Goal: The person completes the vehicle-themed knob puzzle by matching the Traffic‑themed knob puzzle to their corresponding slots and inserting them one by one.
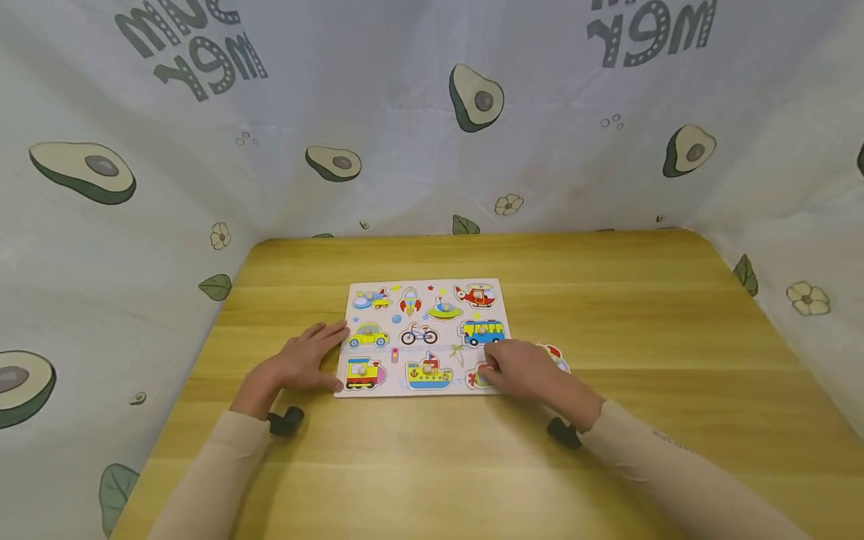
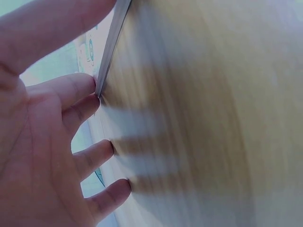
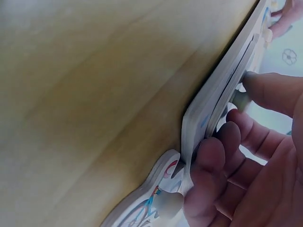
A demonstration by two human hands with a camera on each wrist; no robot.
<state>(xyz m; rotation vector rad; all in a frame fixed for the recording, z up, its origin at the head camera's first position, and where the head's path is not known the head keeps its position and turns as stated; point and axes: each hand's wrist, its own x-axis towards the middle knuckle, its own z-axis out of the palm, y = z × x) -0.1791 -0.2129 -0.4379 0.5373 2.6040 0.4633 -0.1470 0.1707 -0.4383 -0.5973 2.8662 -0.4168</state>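
Note:
A wooden knob puzzle board (image 1: 398, 361) with vehicle pieces lies on the table. My left hand (image 1: 307, 360) rests at the board's left edge, fingers spread and thumb by the near corner; in the left wrist view fingertips (image 2: 87, 85) touch its edge. At the near right corner my right hand (image 1: 523, 369) pinches the knob (image 3: 240, 100) of a red and green puzzle piece (image 1: 472, 377), mostly hidden under the fingers. Right of the board, partly behind that hand, lies a loose knobbed puzzle piece (image 1: 556, 355), touching or very near the board.
The board lies on a wood-grain table (image 1: 641, 315). A patterned cloth (image 1: 405, 90) hangs behind it and along both sides. Dark wrist-camera mounts (image 1: 286, 421) jut out under both wrists. The bicycle picture (image 1: 419, 334) shows no visible knob.

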